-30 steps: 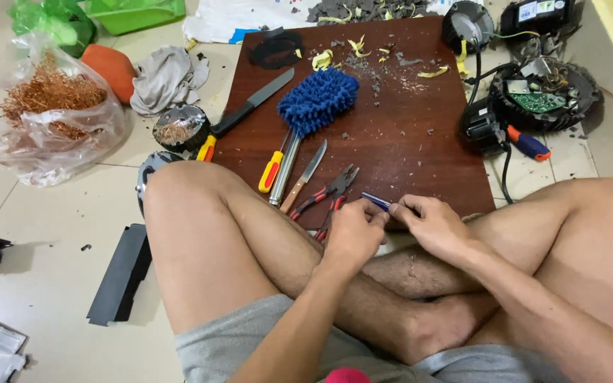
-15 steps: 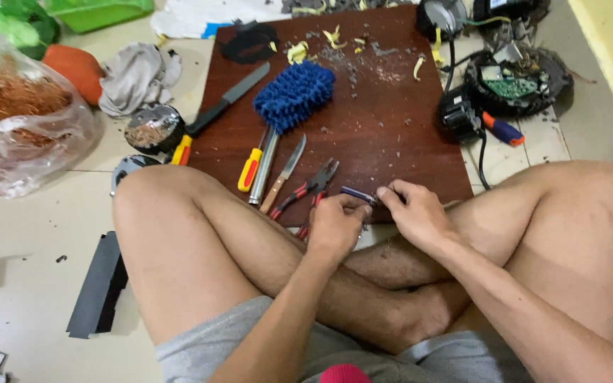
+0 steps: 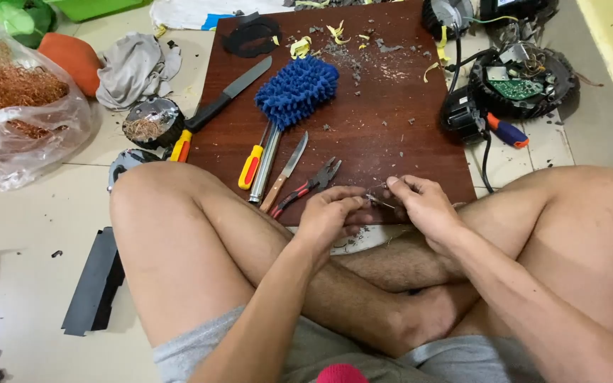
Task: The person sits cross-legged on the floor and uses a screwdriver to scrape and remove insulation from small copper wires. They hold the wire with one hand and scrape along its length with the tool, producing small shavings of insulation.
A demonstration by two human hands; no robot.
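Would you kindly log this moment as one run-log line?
left hand: pinching thin wire | right hand: pinching same wire | pliers: lying on brown board, untouched

Two hands work over the board: the left hand [image 3: 331, 216] and the right hand [image 3: 420, 206]. Two knives lie there, a black-handled knife [image 3: 230, 93] and a small wooden-handled knife [image 3: 285, 172]. Two yellow-and-red screwdrivers show, one [image 3: 251, 165] on the board, one [image 3: 181, 145] beside it. One pair of red-handled pliers [image 3: 306, 186], one blue microfibre duster [image 3: 294, 91], one bag of copper wire [image 3: 15, 106].
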